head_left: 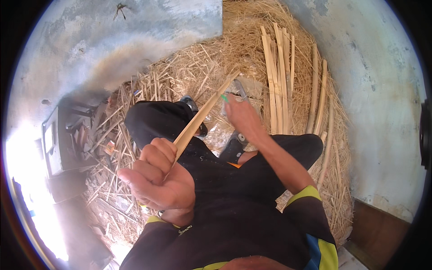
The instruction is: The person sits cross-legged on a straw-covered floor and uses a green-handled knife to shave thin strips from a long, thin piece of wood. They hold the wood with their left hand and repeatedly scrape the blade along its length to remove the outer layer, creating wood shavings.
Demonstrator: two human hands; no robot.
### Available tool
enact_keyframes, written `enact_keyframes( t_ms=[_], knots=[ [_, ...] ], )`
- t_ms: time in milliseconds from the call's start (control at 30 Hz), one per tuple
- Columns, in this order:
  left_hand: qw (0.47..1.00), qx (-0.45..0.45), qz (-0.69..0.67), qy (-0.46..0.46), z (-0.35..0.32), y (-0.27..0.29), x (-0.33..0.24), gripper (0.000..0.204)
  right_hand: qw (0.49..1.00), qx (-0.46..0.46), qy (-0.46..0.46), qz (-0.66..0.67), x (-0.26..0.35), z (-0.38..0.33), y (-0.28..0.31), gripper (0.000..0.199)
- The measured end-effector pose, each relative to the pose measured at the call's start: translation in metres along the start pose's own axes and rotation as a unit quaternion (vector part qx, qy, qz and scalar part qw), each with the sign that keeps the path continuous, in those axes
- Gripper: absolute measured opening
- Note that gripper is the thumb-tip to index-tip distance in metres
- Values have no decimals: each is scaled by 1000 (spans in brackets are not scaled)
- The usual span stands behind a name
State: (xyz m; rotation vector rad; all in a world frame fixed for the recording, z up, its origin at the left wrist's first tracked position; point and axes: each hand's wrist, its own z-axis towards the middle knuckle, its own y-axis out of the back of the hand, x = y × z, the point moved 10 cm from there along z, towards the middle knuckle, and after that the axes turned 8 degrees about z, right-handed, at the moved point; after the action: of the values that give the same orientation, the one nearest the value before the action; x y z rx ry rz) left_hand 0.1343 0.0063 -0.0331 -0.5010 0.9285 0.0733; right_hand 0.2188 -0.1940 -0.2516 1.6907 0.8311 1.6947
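My left hand (157,175) is closed in a fist around the near end of a long, pale split bamboo strip (196,120). The strip slants up and away to the right, past my knees. Close to its far end, my right hand (243,116) is closed on a small green object (224,97), of which only a bit shows by the thumb; the rest is hidden. A grey, curved metal-looking piece (243,88) lies just beyond the right hand, and I cannot tell whether it joins the green object.
Several split bamboo strips (281,85) lie side by side at the far right, with longer rounded poles (321,94) along the right wall (373,90). Straw-like shavings (243,27) cover the floor around my folded legs (157,121). A boxy cabinet (63,139) stands at the left.
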Motion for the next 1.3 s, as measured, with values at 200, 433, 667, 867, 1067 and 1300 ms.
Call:
enact_keyframes(
  t_ms=[200,433,667,867,1067,1300],
  knots=[
    [999,-13,-14,37,3,0,1,49,998,-21,-17,-54,-80,21,-31,19],
    [999,-3,-19,34,6,8,-1,49,996,-35,-85,14,-96,49,-58,28],
    [999,-5,-30,40,12,16,6,48,977,4,-204,65,-148,19,-47,34],
    [988,95,122,-26,3,11,-2,40,946,81,-11,314,81,-51,52,21],
    [938,129,315,63,-1,21,0,45,944,97,106,297,166,-87,72,17],
    [933,121,322,101,-6,18,-5,55,965,62,139,215,195,-103,81,10]
  ],
)
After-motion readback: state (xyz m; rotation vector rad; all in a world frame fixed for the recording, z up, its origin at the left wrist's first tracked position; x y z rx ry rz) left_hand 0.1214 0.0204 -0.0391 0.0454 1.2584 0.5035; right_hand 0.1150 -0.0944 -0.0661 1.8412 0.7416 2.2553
